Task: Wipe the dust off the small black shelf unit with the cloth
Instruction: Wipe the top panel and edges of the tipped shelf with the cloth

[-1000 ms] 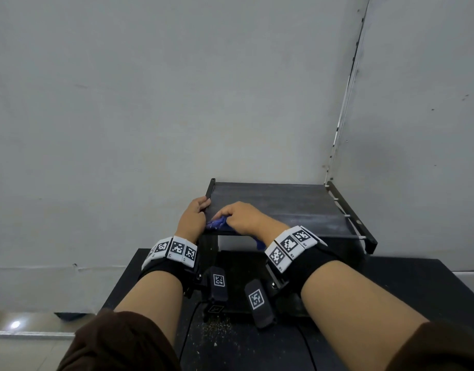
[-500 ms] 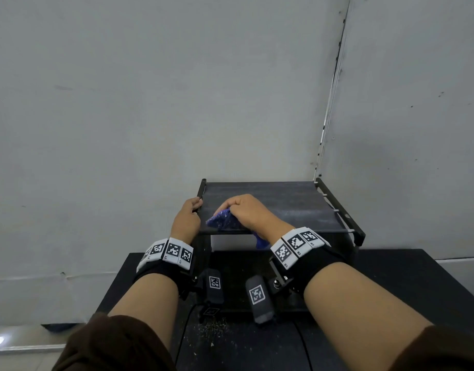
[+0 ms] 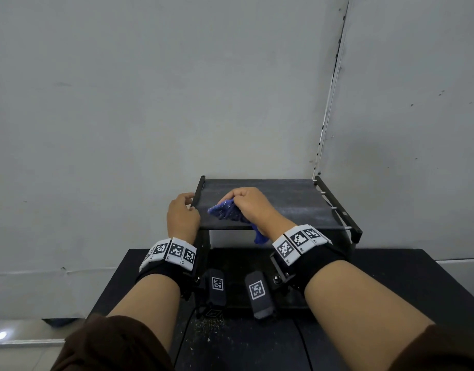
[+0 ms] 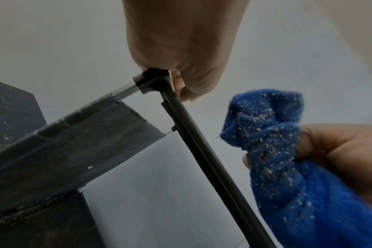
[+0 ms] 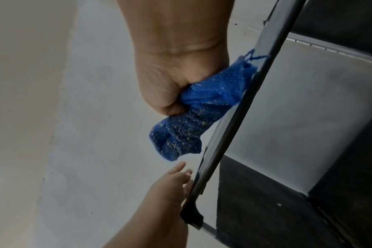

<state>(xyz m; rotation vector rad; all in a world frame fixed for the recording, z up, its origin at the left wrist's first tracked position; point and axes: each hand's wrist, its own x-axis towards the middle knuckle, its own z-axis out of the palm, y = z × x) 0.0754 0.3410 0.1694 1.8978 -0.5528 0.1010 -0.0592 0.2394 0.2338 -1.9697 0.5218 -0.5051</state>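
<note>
Black tabletop (image 3: 431,285) closest to me, then the small black shelf unit (image 3: 289,207) in the wall corner. Left hand (image 3: 183,218) grips its front-left frame corner; right hand (image 3: 250,207) clutches the dusty blue cloth (image 3: 226,211) bunched on the top shelf's left side.

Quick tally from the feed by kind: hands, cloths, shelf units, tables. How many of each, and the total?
Hands: 2, the left hand on the shelf's side rail, the right hand gripping the cloth
Cloths: 1, the blue cloth
Shelf units: 1, the black shelf unit
Tables: 1, the black table
Total: 5
</note>
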